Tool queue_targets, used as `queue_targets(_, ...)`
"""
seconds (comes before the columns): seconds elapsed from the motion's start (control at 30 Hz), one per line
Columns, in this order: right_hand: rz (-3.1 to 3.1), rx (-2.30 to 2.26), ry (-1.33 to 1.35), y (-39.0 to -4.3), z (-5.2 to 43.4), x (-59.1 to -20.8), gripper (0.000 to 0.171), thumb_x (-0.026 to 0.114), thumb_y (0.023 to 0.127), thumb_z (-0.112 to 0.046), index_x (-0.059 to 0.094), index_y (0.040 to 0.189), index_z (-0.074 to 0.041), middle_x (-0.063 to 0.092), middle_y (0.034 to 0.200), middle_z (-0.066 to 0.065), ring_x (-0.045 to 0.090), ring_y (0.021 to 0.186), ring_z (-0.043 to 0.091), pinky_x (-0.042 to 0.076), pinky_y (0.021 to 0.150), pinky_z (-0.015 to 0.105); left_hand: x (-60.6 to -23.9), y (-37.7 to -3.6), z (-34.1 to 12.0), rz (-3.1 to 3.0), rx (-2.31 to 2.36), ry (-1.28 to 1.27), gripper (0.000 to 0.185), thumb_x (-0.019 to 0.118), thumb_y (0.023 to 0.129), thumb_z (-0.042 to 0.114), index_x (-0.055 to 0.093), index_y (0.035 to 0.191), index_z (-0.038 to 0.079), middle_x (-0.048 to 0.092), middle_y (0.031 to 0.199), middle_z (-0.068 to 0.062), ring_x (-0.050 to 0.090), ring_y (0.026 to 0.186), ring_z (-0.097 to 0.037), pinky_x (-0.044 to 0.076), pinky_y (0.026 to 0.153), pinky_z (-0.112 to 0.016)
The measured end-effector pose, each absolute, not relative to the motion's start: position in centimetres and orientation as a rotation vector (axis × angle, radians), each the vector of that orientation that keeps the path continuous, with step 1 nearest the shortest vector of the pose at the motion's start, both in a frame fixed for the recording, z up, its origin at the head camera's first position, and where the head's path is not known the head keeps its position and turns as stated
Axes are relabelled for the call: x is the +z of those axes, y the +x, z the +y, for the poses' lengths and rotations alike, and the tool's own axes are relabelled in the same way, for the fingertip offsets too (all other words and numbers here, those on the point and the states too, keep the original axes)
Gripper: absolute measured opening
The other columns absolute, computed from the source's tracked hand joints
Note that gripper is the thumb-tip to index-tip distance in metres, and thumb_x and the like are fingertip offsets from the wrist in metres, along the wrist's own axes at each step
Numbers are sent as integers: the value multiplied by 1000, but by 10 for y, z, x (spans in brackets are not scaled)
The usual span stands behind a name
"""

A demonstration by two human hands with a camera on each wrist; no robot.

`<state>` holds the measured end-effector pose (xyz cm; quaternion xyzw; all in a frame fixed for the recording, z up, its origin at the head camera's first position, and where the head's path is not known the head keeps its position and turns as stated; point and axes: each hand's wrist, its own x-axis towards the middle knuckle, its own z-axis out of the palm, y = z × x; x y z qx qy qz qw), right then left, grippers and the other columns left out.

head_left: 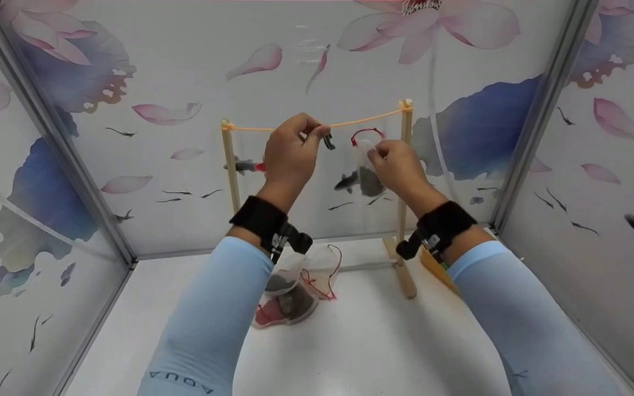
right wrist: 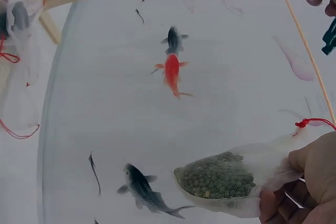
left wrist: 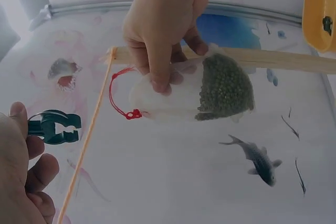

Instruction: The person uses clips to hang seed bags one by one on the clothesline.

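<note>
My left hand (head_left: 295, 151) pinches a small dark green clip (left wrist: 55, 127) by its tail end, just beside the orange cord (head_left: 366, 119). The clip's mouth faces the cord without visibly biting it. In my right hand (head_left: 399, 168) is a white mesh drawstring bag (right wrist: 215, 177), gripped near its top between thumb and fingers. Green beans or pellets fill the bag's lower end. Its red drawstring (left wrist: 118, 98) loops out at the top, close to the cord. The bag hangs in front of the right wooden post (head_left: 406, 132).
The cord runs between the right post and a left wooden post (head_left: 230, 165). More mesh bags (head_left: 295, 302) with red strings lie on the white table (head_left: 350, 352) below. A yellow tray (left wrist: 317, 19) holding dark green clips stands at the right. Printed panels (head_left: 185, 33) enclose the table.
</note>
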<state>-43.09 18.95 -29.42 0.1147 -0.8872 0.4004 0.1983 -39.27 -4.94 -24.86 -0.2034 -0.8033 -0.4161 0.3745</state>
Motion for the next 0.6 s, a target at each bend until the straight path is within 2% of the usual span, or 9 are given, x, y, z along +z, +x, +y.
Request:
queue_targets(0.1,-2432,1169,290,-436,186,-289,32,62,118,-25,77,103,-1,64,93,6,58,80,19,48,70,32,-236,-405,-39,-2069,-1106,-490,24,78,108,37,79,103,14,79,103,-5,63,83,-22,41,72,-31)
queue_targets(0.3,-2369,1284,239,-439,179,-283,29,66,117,-25,81,110,-1,72,103,10,64,84,19,54,71,30,-224,-421,-25,-2130,-1122,-455,24,76,110,39,80,108,15,79,107,-3,63,90,-18,43,77,-30)
queue_targets(0.6,-2380,1321,209,-442,177,-271,27,66,117,-23,84,116,-2,79,110,13,69,89,18,56,75,29,-216,-432,-2,-2186,-1128,-388,25,73,110,42,80,109,18,78,104,-1,59,85,-15,41,75,-28)
